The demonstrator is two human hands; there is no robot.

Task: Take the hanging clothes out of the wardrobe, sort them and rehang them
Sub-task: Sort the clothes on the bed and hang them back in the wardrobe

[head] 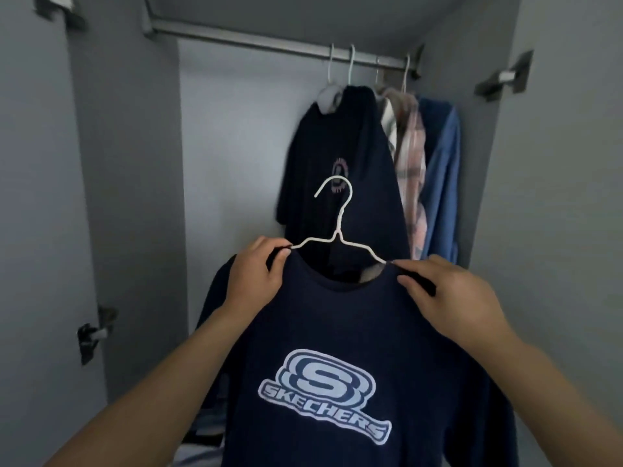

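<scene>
A navy T-shirt (337, 318) with a pale blue logo print hangs on a white wire hanger (337, 227) that I hold up in front of the open wardrobe. My left hand (259, 274) pinches the shirt's left shoulder at the hanger's end. My right hand (448, 291) pinches the right shoulder. The hanger's hook is free, well below the metal rail (256, 42). On the rail's right end hang a dark navy shirt (340, 156), a pink checked shirt (409, 156) and a blue shirt (443, 176).
Grey wardrobe walls stand on both sides, with door hinges (92, 332) at the left and a hinge (505, 75) at the upper right. The rail's left half carries no hangers. Some folded fabric (209, 426) lies low behind the held shirt.
</scene>
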